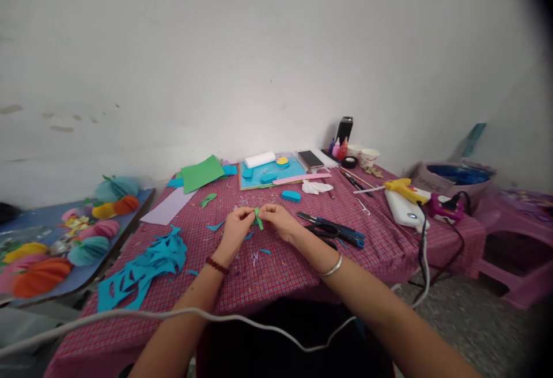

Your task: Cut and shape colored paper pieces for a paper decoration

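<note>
A small green paper strip [258, 218] is pinched between my two hands above the checked tablecloth. My left hand [238, 222] grips its left side with fingertips closed. From the right, my right hand [279, 220] pinches the same strip with thumb and fingers. Blue paper scraps [265, 251] lie just below the hands. Scissors [323, 231] and a utility knife [334, 228] rest to the right of my right hand. Beyond the hands sits a stack of blue paper pieces [291, 196]. Curled green paper cutouts [208, 200] lie to the left.
A heap of cut blue paper [164, 257] covers the table's left front. A yellow glue gun [406, 189] lies on a white power bank [404, 208] at right. A white cable [242, 318] crosses in front of my forearms. Paper pumpkins [43, 277] fill the blue side table.
</note>
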### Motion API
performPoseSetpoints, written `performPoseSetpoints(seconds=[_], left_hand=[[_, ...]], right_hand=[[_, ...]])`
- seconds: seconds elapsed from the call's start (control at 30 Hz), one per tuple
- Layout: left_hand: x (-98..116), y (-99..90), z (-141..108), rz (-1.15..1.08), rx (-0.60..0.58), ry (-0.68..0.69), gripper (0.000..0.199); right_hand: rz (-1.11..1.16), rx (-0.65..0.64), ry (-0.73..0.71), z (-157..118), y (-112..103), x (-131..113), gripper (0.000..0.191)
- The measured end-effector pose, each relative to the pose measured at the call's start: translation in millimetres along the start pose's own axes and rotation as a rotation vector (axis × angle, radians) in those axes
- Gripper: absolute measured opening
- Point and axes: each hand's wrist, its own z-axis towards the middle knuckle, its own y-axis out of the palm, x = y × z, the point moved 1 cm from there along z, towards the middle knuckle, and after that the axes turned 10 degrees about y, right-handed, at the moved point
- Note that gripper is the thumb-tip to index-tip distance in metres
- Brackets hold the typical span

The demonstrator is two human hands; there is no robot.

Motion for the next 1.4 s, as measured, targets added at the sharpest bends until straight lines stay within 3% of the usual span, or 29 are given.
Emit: performPoseSetpoints(seconds=[0.33,0.7,1.07,1.4], left_hand=[[-0.8,-0.7,-1.8,0.002,0.039,0.067,0.017],[-2.3,-0.7,-4.0,0.076,0.112,0.163,0.016],[-1.2,3.0,-5.3,-0.086,0.055,0.007,0.024],[0.1,5.1,-2.9,-0.091,0.081,0.012,0.022]], right_hand=[[-0.032,-0.019,-0.002,-3.7,4.8,-3.1,0.018],[-0.039,0.022,-0.059,4.5,3.9,9.2,0.019],[-0.108,0.119,-0.095,6.0,4.2,9.0,0.014],[-0.179,0.118,-0.116,3.2,6.0,7.5,0.014]])
